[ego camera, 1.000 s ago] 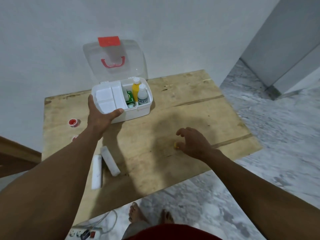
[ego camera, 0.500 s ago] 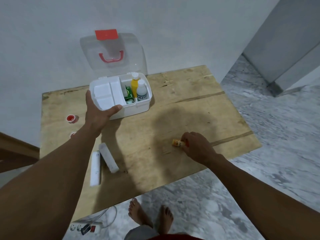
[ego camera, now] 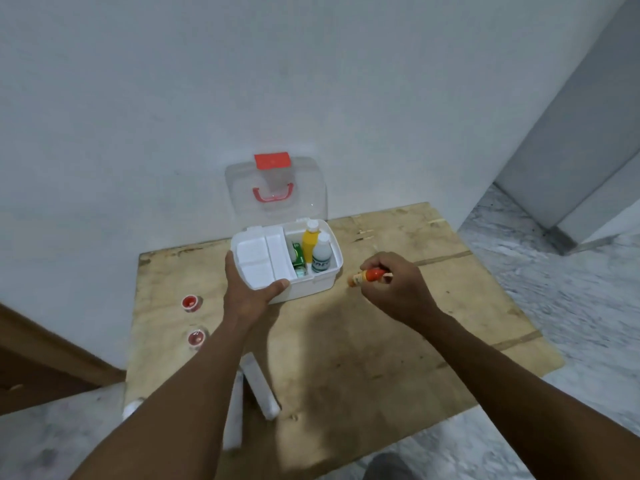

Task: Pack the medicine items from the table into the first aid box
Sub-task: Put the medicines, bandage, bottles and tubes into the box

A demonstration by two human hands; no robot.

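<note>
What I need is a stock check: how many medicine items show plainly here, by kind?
Bottles: 3 (yellow bottle and white bottle in the box, small bottle in the right hand)
Green carton: 1
Red jars: 2
White rolls: 2
Total: 8
One small item next to the carton is unclear, so it is not counted.
</note>
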